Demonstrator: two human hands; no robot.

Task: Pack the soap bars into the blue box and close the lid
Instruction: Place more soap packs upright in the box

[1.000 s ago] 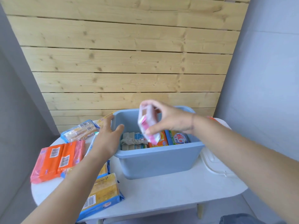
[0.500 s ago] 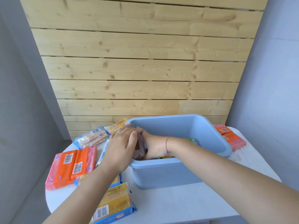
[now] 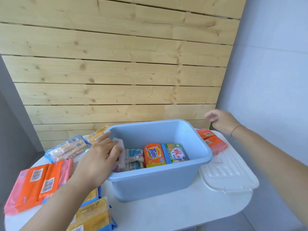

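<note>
The blue box (image 3: 156, 185) stands open in the middle of the white table. Inside it stand several soap bars: a pink-and-white bar (image 3: 120, 152) at the left end, a blue-white one (image 3: 135, 158), an orange Tide bar (image 3: 154, 155) and a green-blue one (image 3: 175, 153). My left hand (image 3: 98, 161) reaches over the box's left rim, its fingers resting on the pink-and-white bar. My right hand (image 3: 220, 120) hovers empty, fingers apart, above the orange soap pack (image 3: 212, 140) beyond the box's right end. The white lid (image 3: 228, 175) lies flat on the table at the right.
Left of the box lie an orange multi-pack (image 3: 38, 182), a clear-wrapped pack (image 3: 66, 150) and yellow packs (image 3: 95, 214) near the front edge. The white table (image 3: 166, 212) ends close in front. A wooden plank wall stands behind, a grey wall at the right.
My right hand has come out of the box, leaving the pink-and-white bar inside, and swung up and to the right. My left hand has stayed at the box's left rim.
</note>
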